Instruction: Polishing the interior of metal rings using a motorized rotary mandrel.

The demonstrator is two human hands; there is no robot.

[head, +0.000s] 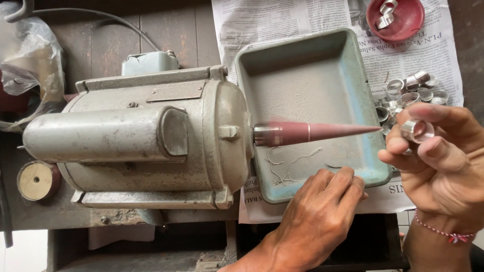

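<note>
Dark wooden table (116, 40), newspaper (282, 20) upper right. Motor (146, 136) at centre, cone tip (322, 132) over the tray (353, 95). Right hand (438, 156) pinches a metal ring (417, 130) at right edge. Left hand (317, 211) rests loosely curled, holding nothing, on the tray's lower rim. More rings (413, 90) piled above.

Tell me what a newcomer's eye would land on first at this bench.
First the big grey motor at the left, its reddish tapered spindle pointing right over a worn blue-green tray. Next the right hand, pinching a shiny metal ring just beyond the spindle's tip, while the left hand rests on the tray's near rim. More rings lie heaped on newspaper behind.
</note>
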